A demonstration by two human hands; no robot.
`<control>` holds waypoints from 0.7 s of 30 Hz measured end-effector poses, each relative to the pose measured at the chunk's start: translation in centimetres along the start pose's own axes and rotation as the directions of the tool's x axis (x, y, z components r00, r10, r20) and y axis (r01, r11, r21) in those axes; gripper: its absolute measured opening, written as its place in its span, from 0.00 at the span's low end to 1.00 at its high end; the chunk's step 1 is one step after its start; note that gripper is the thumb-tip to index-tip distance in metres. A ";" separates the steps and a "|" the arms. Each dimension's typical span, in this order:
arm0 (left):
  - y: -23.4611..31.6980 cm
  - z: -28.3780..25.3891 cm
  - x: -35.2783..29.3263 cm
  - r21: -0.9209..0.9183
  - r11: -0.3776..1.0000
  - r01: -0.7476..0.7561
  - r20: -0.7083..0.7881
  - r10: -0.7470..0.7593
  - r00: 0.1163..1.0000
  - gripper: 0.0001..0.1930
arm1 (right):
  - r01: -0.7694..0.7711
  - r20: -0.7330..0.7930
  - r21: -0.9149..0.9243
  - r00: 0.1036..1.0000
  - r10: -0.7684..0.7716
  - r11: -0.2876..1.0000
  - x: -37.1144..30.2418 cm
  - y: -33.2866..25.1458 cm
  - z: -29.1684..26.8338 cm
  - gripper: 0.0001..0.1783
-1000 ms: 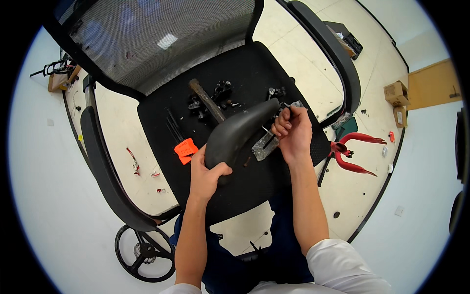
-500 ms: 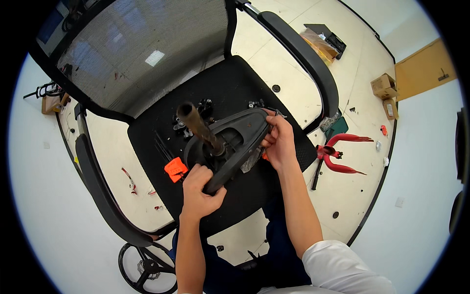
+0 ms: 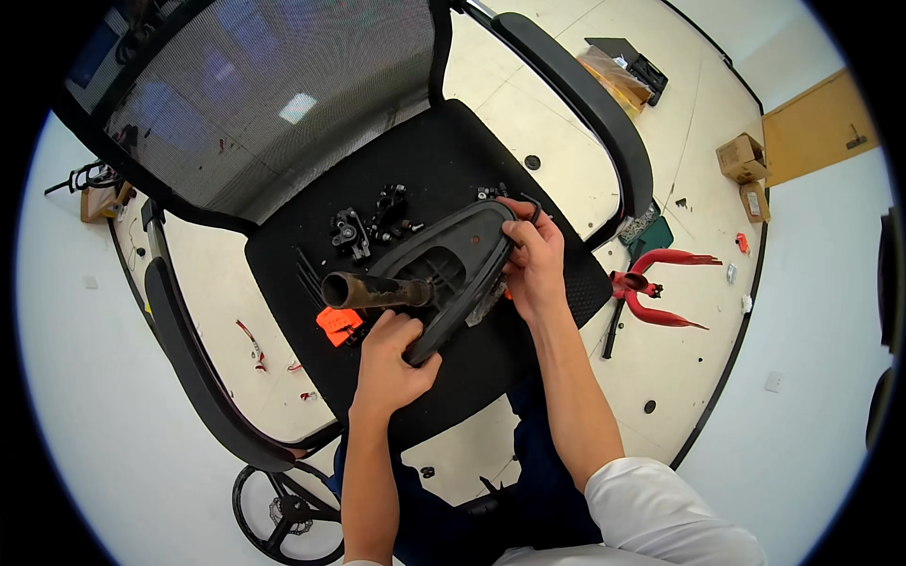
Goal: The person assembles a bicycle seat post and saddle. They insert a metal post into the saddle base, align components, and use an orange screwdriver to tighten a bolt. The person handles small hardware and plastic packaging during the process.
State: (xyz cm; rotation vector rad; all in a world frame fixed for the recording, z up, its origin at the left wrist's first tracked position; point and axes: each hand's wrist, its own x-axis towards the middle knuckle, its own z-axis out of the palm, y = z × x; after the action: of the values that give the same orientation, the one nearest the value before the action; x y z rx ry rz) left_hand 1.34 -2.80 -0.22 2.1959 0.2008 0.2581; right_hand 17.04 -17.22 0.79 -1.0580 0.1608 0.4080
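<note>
An overturned black bicycle saddle (image 3: 477,236) is held over the chair seat, its underside up. Its worn, rusty seat post (image 3: 377,291) points left with the hollow end outward. My left hand (image 3: 392,363) is closed on the saddle's wide rear edge. At the narrow nose, my right hand (image 3: 536,259) is closed with thumb and fingers on the rim. A thin black bent rod, like a hex key (image 3: 535,203), shows beside those fingers; its grip is partly hidden. Just left of the saddle lies an orange hex key holder (image 3: 338,325) with black keys.
Black brake calipers (image 3: 351,234) and small parts lie on the chair seat (image 3: 415,151), between two armrests (image 3: 576,90). On the floor are a red bicycle fork (image 3: 651,283) at right, a black wheel (image 3: 288,514) at lower left, and cardboard boxes (image 3: 742,158) by the door.
The saddle has turned in my hands: its seat post swung from pointing up and away to pointing left, uncovering the calipers. The black bent rod now shows more clearly by my right fingers.
</note>
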 end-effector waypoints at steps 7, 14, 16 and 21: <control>-0.3 0.3 -0.1 0.087 0.995 -0.053 -0.019 0.055 0.998 0.13 | -0.156 0.075 -0.066 0.984 0.161 0.986 -0.4 0.5 0.6 0.13; -0.7 0.4 -1.1 -0.029 0.983 0.182 -0.030 -0.183 0.983 0.15 | -0.073 0.080 -0.065 0.994 0.078 0.995 -0.6 0.9 1.2 0.12; -0.7 0.4 -1.1 0.003 0.991 0.134 -0.050 -0.134 0.990 0.13 | -0.048 0.071 -0.061 0.996 0.052 0.997 -0.8 0.9 1.5 0.11; 0.2 0.1 -0.3 0.077 0.997 0.000 -0.094 0.007 0.996 0.13 | -0.078 0.062 -0.061 0.995 0.081 0.995 -0.8 0.8 1.4 0.10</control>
State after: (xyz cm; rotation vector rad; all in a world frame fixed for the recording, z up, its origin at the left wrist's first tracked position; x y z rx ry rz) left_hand 1.14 -3.10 -0.14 2.2626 0.2634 0.3622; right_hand 15.94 -15.85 1.06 -1.0973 0.1342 0.5211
